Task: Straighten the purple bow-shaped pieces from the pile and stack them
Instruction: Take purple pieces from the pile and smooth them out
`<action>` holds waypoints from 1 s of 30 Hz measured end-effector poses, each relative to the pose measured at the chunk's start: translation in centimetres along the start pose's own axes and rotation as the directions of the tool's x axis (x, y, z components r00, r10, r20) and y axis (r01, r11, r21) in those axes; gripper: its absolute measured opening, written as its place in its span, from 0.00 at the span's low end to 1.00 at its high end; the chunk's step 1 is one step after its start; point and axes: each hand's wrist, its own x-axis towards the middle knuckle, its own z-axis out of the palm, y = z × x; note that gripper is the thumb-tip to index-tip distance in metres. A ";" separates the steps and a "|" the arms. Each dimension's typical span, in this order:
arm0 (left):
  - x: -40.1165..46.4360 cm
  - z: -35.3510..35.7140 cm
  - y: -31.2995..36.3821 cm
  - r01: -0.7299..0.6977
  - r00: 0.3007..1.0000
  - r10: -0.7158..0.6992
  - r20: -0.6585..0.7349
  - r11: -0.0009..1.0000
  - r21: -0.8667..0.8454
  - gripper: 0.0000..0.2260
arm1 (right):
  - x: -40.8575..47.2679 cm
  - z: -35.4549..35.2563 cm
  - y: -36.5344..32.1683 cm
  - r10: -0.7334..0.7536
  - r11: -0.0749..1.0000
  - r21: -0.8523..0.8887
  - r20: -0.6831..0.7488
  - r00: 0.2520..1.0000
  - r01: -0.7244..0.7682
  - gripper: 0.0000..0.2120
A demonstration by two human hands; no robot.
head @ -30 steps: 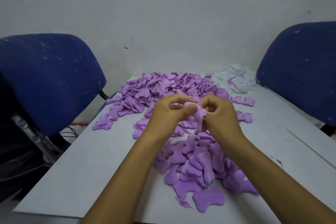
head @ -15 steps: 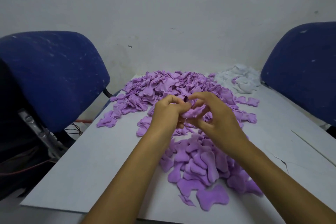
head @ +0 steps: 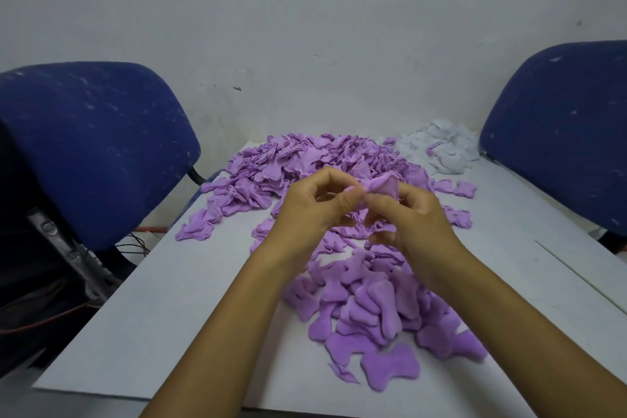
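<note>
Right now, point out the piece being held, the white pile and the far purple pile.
held purple piece (head: 381,186): head view, on its raised fold.
white pile (head: 444,149): head view, its middle.
far purple pile (head: 305,159): head view, its top.

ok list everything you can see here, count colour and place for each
far pile: one, purple bow-shaped pieces, table's far middle
near heap: one, purple flattened pieces, under the forearms
held piece: one, purple, crumpled, between both hands
white pile: one, white, far right of table
table: one, pale grey
chairs: two, blue, left and right
wall: white, behind
left hand: pinches held piece
right hand: grips held piece
</note>
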 end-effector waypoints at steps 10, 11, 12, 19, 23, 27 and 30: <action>0.2 0.8 0.2 -0.016 0.975 0.006 -0.223 0.999 -0.043 0.10 | -0.5 -1.5 -1.3 0.142 0.902 0.283 0.519 0.843 -0.327 0.14; 0.2 0.8 0.2 -0.024 0.979 0.016 -0.203 0.999 -0.037 0.10 | -0.5 -1.7 -1.3 0.130 0.936 0.229 0.479 0.868 -0.267 0.09; 0.1 0.8 0.1 -0.043 0.984 0.038 -0.173 0.999 -0.020 0.09 | -0.5 -1.8 -1.4 0.126 0.957 0.184 0.432 0.893 -0.224 0.06; -0.4 1.7 0.4 -0.119 0.984 0.125 -0.126 0.991 0.053 0.11 | -0.5 -1.0 -1.4 0.040 0.999 -0.002 0.113 0.993 -0.040 0.11; -1.1 2.8 0.7 -0.135 0.981 0.145 -0.131 0.988 0.080 0.11 | -0.2 -0.1 -0.9 -0.173 0.947 -0.295 -0.134 0.976 0.127 0.13; -1.7 4.3 0.9 -0.196 0.973 0.215 -0.087 0.963 0.184 0.12 | 1.0 0.0 -0.1 -0.296 0.858 -0.504 -0.331 0.896 0.097 0.12; -1.6 3.6 0.9 -0.189 0.978 0.205 -0.034 0.945 0.265 0.10 | 1.0 -0.2 0.7 -0.307 0.811 -0.580 -0.306 0.901 0.079 0.11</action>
